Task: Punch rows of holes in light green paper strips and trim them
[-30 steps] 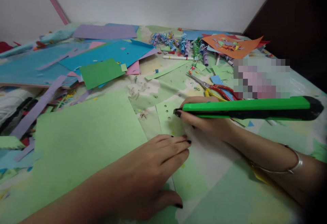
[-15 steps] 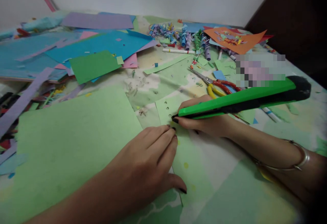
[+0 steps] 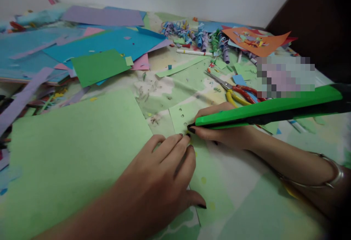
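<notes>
Nearest, the left hand (image 3: 164, 174) lies palm-down, fingers loosely bent and gripping nothing, their tips resting on a light green strip (image 3: 212, 192). The strip lies on the patterned cloth (image 3: 255, 210), right of a larger light green sheet (image 3: 76, 141). Just past those fingertips, the right hand (image 3: 230, 136) grasps a green cutter (image 3: 268, 106) near its nose, pen-fashion; the blade itself is hard to make out, perhaps hidden by the fingers. The nose sits just beside the nearest of three small holes (image 3: 182, 115) near the strip's far end. Short, light strokes seem best, with the left fingertips pressing firmly yet off the blade's line — they are very near it. A gap of cloth parts the strip's left edge from the sheet; to the right, the cloth offers more room for turning. Farther off, scissors (image 3: 229, 86) lie close behind the right hand, limiting reach that way — then a white marker (image 3: 194, 52) and paper curls (image 3: 215, 42).
</notes>
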Action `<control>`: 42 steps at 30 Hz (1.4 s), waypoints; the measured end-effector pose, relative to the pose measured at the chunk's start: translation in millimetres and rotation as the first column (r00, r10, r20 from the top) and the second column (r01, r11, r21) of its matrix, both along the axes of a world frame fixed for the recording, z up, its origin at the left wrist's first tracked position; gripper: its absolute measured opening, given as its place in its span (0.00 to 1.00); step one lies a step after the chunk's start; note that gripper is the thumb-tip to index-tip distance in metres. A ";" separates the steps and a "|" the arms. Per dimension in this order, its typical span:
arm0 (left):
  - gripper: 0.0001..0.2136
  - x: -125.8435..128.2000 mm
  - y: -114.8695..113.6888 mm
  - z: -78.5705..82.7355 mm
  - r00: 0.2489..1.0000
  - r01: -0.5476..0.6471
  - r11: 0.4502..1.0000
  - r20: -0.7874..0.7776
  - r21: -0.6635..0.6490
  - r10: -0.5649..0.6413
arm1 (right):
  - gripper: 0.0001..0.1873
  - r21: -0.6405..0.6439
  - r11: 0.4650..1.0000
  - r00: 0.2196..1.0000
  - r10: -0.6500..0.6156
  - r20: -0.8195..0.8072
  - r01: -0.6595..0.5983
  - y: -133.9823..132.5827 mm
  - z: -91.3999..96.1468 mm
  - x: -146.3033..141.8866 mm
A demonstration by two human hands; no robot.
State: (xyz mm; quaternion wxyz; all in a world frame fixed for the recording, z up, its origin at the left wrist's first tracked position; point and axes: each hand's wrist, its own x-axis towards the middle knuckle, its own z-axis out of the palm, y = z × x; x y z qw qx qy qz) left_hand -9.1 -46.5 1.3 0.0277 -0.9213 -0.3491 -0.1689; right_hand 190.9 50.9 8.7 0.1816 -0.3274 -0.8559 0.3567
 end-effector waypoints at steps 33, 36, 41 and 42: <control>0.27 5.6 -7.0 2.0 0.998 -0.040 0.993 0.036 -0.112 0.044 | 0.12 -0.043 0.998 0.998 -0.056 -0.007 0.056 -2.1 -0.1 -5.0; 0.27 5.3 -5.8 1.6 0.998 -0.045 0.992 0.046 -0.116 0.050 | 0.13 -0.023 0.998 0.998 -0.055 0.003 0.055 -2.2 -0.6 -4.6; 0.27 6.4 -4.2 3.0 0.998 -0.048 0.992 0.042 -0.114 0.053 | 0.12 -0.004 0.998 0.998 -0.057 0.011 0.057 -3.1 -0.8 -4.7; 0.26 6.6 -4.2 3.4 0.998 -0.047 0.992 0.042 -0.116 0.053 | 0.12 0.000 0.998 0.998 -0.063 0.018 0.063 -3.1 -0.7 -4.6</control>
